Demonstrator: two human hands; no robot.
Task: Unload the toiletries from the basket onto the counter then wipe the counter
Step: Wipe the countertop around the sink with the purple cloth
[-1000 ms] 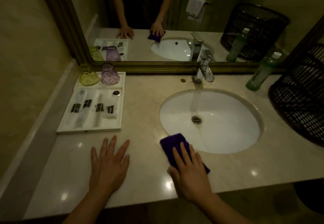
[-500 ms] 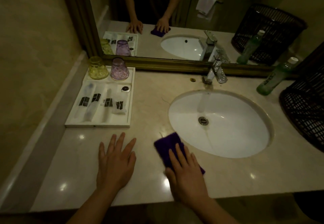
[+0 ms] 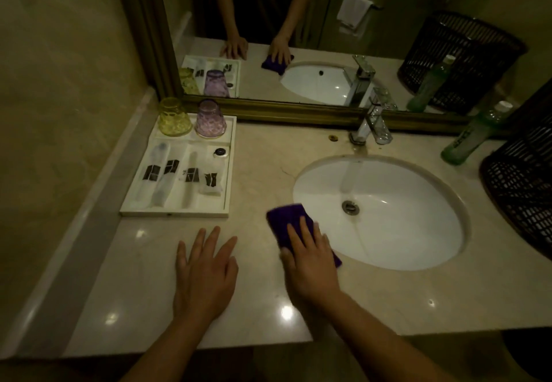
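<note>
My right hand [image 3: 310, 262] lies flat on a purple cloth [image 3: 286, 217], pressing it onto the beige marble counter [image 3: 257, 160] at the sink's front left rim. My left hand [image 3: 204, 274] rests flat on the counter beside it, fingers spread, holding nothing. A black woven basket [image 3: 525, 187] stands at the right edge, partly out of frame. A green bottle [image 3: 469, 139] with a white cap stands next to it by the mirror.
A white tray [image 3: 227, 169] at the left holds wrapped toiletries, a yellow glass [image 3: 174, 117] and a purple glass [image 3: 210, 120], both upside down. The white sink [image 3: 388, 232] and chrome tap [image 3: 372, 123] fill the middle. A mirror runs along the back; a wall closes the left.
My right hand has slid the purple cloth a little to the left along the sink's front rim. My left hand has stayed flat on the counter.
</note>
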